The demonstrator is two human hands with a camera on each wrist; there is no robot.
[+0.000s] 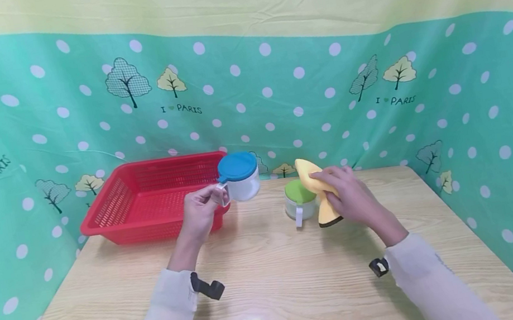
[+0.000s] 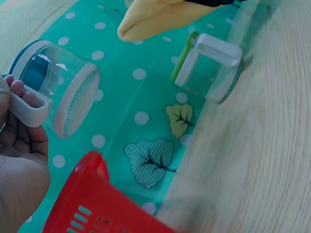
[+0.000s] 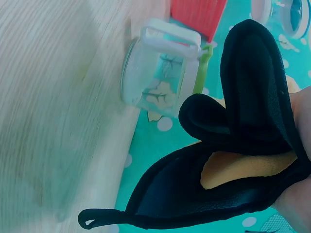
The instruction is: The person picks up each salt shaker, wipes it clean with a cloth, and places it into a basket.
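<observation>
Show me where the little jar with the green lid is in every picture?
Head view: the green-lid jar stands on the table, centre, just left of the right hand.
Left wrist view: upper right, at the table's edge by the curtain.
Right wrist view: upper middle, above the black-backed sponge.
Shared landmark: the red basket.

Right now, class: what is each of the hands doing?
Left hand: holding the blue-lidded jar by its handle.
Right hand: gripping the yellow sponge.
</observation>
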